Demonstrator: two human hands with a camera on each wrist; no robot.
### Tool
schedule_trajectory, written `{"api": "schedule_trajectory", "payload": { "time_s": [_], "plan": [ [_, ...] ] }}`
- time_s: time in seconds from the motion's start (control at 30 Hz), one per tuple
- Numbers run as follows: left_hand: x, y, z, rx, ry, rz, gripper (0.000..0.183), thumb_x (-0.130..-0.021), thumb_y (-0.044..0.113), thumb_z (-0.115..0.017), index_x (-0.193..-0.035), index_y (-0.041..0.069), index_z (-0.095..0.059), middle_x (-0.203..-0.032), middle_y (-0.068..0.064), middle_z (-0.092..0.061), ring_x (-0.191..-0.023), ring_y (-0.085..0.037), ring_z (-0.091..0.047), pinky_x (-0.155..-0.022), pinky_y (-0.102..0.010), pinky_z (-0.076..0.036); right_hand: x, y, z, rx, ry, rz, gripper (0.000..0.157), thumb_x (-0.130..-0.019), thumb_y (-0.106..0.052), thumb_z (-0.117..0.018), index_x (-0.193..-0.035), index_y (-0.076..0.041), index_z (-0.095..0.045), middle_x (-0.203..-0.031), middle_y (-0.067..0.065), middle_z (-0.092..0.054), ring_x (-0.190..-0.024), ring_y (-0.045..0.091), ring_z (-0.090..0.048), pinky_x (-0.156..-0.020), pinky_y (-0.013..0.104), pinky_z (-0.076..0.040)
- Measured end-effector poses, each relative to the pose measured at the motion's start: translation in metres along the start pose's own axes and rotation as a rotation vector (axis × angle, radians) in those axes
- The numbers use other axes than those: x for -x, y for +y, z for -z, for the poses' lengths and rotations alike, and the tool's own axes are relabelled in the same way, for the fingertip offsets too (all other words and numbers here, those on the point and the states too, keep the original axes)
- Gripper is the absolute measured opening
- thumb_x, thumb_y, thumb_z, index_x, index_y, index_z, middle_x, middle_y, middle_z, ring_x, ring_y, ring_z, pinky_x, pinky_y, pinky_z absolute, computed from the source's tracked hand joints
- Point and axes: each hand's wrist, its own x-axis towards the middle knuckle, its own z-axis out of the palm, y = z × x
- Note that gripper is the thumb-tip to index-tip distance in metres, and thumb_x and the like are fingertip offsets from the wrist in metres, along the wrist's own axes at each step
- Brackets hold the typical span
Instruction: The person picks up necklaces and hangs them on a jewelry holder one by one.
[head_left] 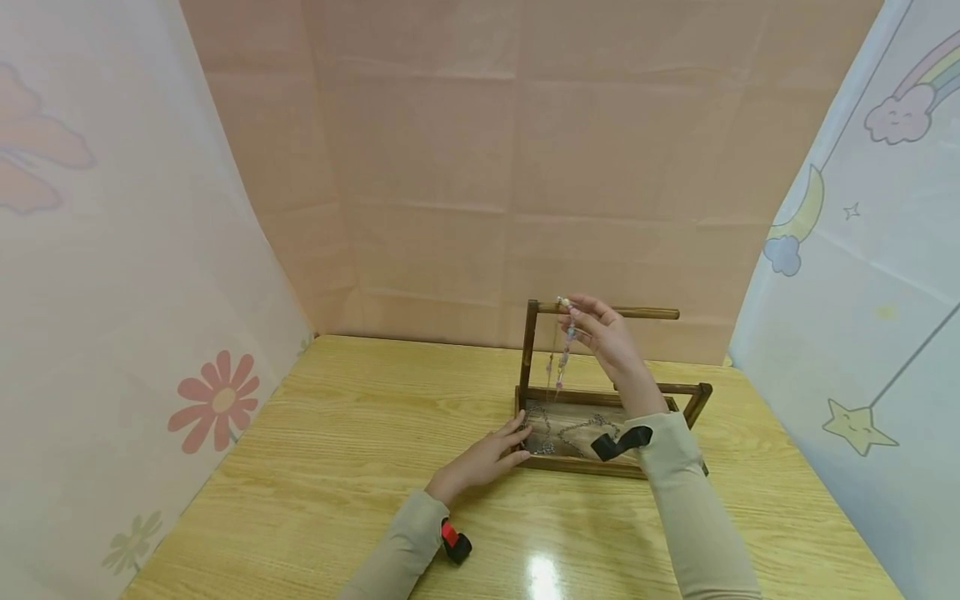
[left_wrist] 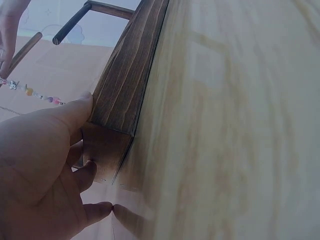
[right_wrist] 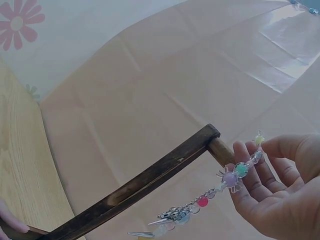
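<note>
A dark wooden jewelry stand [head_left: 528, 358] has a tray base and two horizontal bars. My right hand [head_left: 611, 337] is at the upper bar, near its post, and pinches one end of a colorful beaded chain [right_wrist: 230, 179] between thumb and fingers. Pastel beads and small silver charms dangle from that chain. My left hand [left_wrist: 45, 165] grips the left end of the tray, its thumb and fingers at the corner. Inside the tray lie silver chains [head_left: 592, 425], partly hidden behind the right wrist.
A lower bar [head_left: 678, 388] stands at the stand's right end. The wooden table [head_left: 390, 417] meets a beige backdrop [head_left: 450, 167] behind. Printed sheets hang on both sides, with a red flower [head_left: 222, 401] on the left.
</note>
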Motion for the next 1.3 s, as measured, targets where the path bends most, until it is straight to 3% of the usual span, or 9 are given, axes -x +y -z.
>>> {"api": "schedule_trajectory", "payload": {
  "time_s": [0.37, 0.53, 0.77, 0.9, 1.3],
  "plan": [
    [0.000, -0.001, -0.002, 0.007, 0.002, -0.001, 0.054, -0.093, 0.041, -0.033, -0.140, 0.015, -0.021, -0.148, -0.002, -0.001, -0.133, -0.018, -0.012, -0.103, -0.051, -0.017, 0.001, 0.009, -0.002, -0.003, 0.009, -0.034, 0.039, -0.089, -0.013, -0.050, -0.125, -0.002, -0.042, -0.110, 0.007, -0.053, -0.104, 0.027, -0.054, -0.089, 0.036, -0.043],
    [-0.001, -0.002, -0.002, 0.005, 0.008, 0.000, 0.054, -0.093, 0.041, -0.034, -0.140, 0.016, -0.022, -0.148, -0.002, -0.002, -0.133, -0.021, -0.013, -0.102, -0.052, -0.018, 0.001, 0.013, -0.001, -0.019, -0.009, -0.028, 0.040, -0.089, -0.012, -0.049, -0.126, -0.002, -0.041, -0.111, 0.010, -0.053, -0.098, 0.020, -0.058, -0.084, 0.033, -0.045],
    [-0.002, -0.003, -0.003, 0.001, 0.016, -0.001, 0.053, -0.093, 0.037, -0.037, -0.139, 0.016, -0.023, -0.148, -0.003, -0.003, -0.133, -0.021, -0.014, -0.101, -0.054, -0.019, 0.002, 0.022, 0.000, -0.050, -0.058, -0.004, 0.040, -0.090, -0.010, -0.047, -0.128, 0.001, -0.037, -0.106, 0.003, -0.056, -0.095, 0.016, -0.058, -0.078, 0.029, -0.047],
    [-0.001, -0.002, -0.003, 0.000, 0.015, -0.001, 0.053, -0.093, 0.037, -0.037, -0.139, 0.015, -0.023, -0.148, -0.003, -0.004, -0.133, -0.020, -0.014, -0.101, -0.054, -0.020, 0.002, 0.025, 0.000, -0.069, -0.068, 0.007, 0.040, -0.091, -0.008, -0.045, -0.128, 0.002, -0.036, -0.109, 0.007, -0.055, -0.093, 0.015, -0.059, -0.075, 0.026, -0.048],
    [-0.003, -0.005, -0.002, -0.004, -0.002, 0.005, 0.054, -0.093, 0.042, -0.031, -0.140, 0.017, -0.020, -0.148, 0.000, 0.000, -0.133, -0.017, -0.011, -0.103, -0.051, -0.018, 0.006, 0.023, -0.005, -0.038, -0.099, 0.025, 0.041, -0.092, -0.007, -0.043, -0.129, 0.005, -0.031, -0.104, 0.000, -0.055, -0.097, 0.016, -0.058, -0.085, 0.031, -0.045]
  ]
}}
